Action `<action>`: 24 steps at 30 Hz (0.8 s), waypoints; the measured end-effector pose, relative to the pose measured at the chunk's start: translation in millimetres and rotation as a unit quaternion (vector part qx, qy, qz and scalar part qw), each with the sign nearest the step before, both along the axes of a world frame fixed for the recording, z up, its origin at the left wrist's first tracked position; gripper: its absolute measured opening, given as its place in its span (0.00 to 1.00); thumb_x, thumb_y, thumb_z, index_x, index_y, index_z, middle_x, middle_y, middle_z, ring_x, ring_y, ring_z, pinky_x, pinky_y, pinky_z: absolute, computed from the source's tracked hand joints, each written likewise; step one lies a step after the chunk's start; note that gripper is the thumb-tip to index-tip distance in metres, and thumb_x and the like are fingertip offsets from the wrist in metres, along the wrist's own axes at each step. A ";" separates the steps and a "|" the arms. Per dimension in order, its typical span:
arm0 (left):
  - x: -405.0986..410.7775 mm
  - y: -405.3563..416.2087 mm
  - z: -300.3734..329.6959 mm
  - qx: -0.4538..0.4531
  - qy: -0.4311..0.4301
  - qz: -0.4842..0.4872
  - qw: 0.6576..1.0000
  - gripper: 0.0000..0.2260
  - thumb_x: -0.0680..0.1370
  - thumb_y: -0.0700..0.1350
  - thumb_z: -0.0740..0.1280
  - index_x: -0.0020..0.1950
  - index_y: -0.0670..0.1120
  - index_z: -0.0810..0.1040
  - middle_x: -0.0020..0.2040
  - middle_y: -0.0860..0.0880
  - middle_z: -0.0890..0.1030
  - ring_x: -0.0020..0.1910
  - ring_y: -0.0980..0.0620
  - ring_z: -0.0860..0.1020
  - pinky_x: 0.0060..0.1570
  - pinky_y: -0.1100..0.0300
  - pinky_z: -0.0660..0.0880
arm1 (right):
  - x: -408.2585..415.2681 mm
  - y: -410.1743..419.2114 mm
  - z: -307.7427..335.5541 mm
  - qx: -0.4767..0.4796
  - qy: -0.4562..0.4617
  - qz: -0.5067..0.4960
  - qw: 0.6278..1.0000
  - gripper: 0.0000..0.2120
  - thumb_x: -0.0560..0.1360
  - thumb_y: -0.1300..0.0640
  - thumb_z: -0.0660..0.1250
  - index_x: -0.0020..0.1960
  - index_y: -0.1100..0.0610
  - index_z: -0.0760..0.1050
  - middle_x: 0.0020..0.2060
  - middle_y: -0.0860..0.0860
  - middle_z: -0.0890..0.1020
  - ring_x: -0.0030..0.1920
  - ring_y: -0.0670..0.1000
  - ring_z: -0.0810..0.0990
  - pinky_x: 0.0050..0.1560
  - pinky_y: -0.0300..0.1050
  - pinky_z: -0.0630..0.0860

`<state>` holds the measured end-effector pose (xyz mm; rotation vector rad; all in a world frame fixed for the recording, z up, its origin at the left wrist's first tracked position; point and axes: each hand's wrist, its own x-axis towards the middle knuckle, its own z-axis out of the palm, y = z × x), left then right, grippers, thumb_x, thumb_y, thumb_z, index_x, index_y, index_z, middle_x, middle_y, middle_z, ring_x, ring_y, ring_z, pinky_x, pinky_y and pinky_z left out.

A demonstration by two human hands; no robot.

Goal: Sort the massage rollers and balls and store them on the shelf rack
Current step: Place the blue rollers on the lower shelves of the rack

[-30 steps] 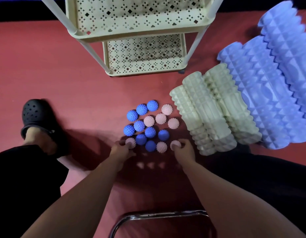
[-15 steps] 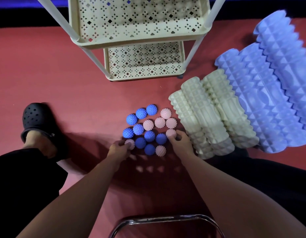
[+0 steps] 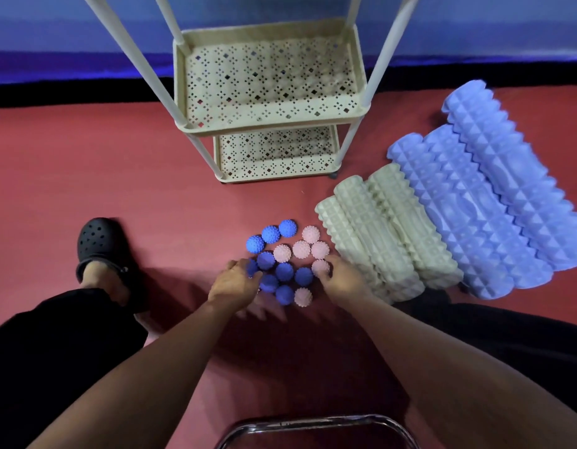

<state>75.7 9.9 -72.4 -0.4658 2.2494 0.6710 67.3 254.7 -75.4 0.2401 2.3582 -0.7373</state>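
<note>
Spiky blue balls [image 3: 284,271] and pink balls [image 3: 301,249] lie in a tight cluster on the red floor. My left hand [image 3: 235,281] is curled at the cluster's left edge, fingers against a blue ball [image 3: 252,267]; the pink ball it gripped earlier is hidden under it. My right hand [image 3: 342,280] pinches a pink ball [image 3: 321,266] at the right edge. Three cream rollers [image 3: 377,234] and lavender rollers [image 3: 475,205] lie to the right. The cream perforated shelf rack [image 3: 271,123] stands behind, both visible tiers bare.
My foot in a black clog [image 3: 99,244] rests left of the balls. A chrome chair frame [image 3: 316,426] curves at the bottom edge. A blue backdrop [image 3: 86,34] runs along the far side behind the rack.
Both hands slid forward into the cluster, each with its pink ball. The right one carried its ball up next to the other pink ones. The view tilted up, showing more of the rack.
</note>
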 end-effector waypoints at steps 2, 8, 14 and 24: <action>-7.9 1.9 20.2 0.021 -0.019 -0.044 0.999 0.18 0.80 0.53 0.61 0.66 0.45 0.75 0.63 0.41 0.78 0.63 0.39 0.76 0.61 0.50 0.72 | -8.9 1.3 21.0 0.016 -0.033 0.025 0.999 0.22 0.80 0.51 0.63 0.72 0.57 0.72 0.69 0.57 0.75 0.70 0.56 0.73 0.70 0.46 0.68; -22.7 8.7 89.0 0.016 0.005 -0.045 0.999 0.21 0.80 0.53 0.64 0.71 0.46 0.74 0.68 0.44 0.77 0.65 0.44 0.75 0.57 0.58 0.68 | -21.4 9.8 91.7 0.047 -0.040 0.064 0.996 0.20 0.81 0.49 0.61 0.70 0.55 0.74 0.68 0.55 0.78 0.68 0.57 0.75 0.67 0.48 0.72; -22.6 16.5 169.7 0.014 0.039 -0.093 0.995 0.22 0.82 0.54 0.62 0.73 0.45 0.71 0.71 0.43 0.75 0.67 0.43 0.75 0.61 0.57 0.69 | -14.3 14.9 167.6 0.056 -0.034 0.103 0.993 0.22 0.82 0.47 0.61 0.73 0.55 0.70 0.67 0.55 0.78 0.66 0.56 0.76 0.66 0.47 0.72; -4.3 33.6 302.1 -0.016 0.143 -0.151 0.978 0.24 0.82 0.55 0.63 0.74 0.45 0.71 0.72 0.42 0.75 0.70 0.45 0.74 0.67 0.58 0.69 | -9.7 17.2 300.0 0.050 0.083 0.121 0.988 0.24 0.82 0.49 0.61 0.75 0.58 0.68 0.72 0.57 0.74 0.71 0.57 0.73 0.70 0.48 0.69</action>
